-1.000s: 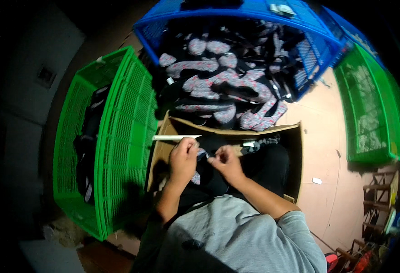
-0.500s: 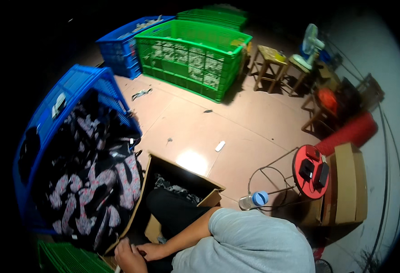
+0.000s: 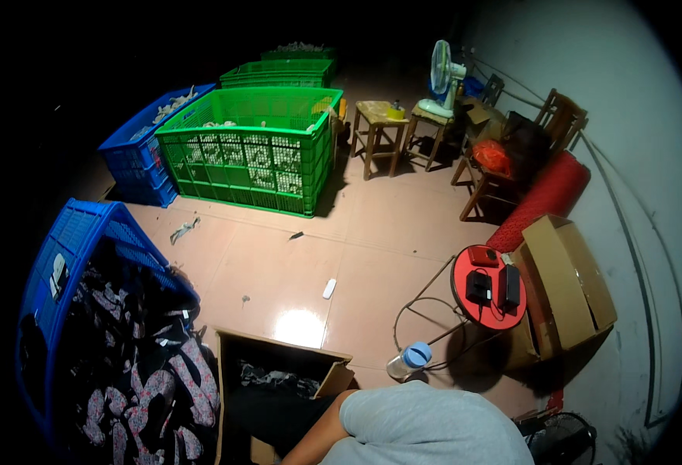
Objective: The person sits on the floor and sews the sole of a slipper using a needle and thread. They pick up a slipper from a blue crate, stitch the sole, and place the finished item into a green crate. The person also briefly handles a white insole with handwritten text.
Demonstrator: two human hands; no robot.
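Neither of my hands is in view; both lie beyond the lower edge. My right forearm, bare below a grey sleeve (image 3: 410, 422), comes into the picture at the bottom. It reaches down beside an open cardboard box (image 3: 283, 343), close to my dark-clothed leg (image 3: 279, 411). Dark patterned fabric (image 3: 275, 380) lies inside the box. Left of it, a tipped blue plastic crate (image 3: 65, 232) spills black and pink-flowered fabric pieces (image 3: 155, 395). What my hands hold or touch is hidden.
A green crate (image 3: 240, 198) of pale pieces stands ahead, beside blue crates (image 3: 135, 174). At right are a red round stool (image 3: 465, 298) with black devices, a water bottle (image 3: 409, 360), cardboard cartons (image 3: 566, 271), a red roll (image 3: 542, 198), wooden stools (image 3: 379, 116) and a fan (image 3: 443, 77).
The view has tilted up and turned, so the crates and stools sit lower and further left. Both hands, earlier together at the box's near corner, have dropped out of the picture.
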